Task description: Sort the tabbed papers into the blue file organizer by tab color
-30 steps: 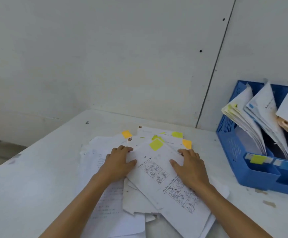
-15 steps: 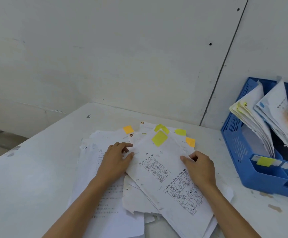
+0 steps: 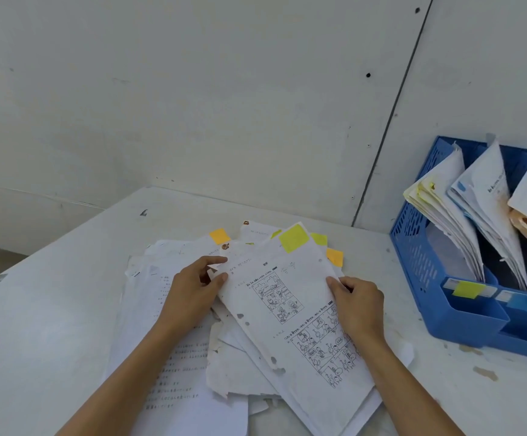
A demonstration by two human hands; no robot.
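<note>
Gripping top sheet edges | hands: left, right

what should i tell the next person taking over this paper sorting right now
Left hand and right hand each pinch an edge of the top sheet, which carries a yellow tab.
Unsorted pile lies on the table; orange tabs show too.
Blue file organizer at right already holds papers in its slots; its leftmost slot has a yellow label.
Left: file this sheet there, then sort the remainder.
</note>
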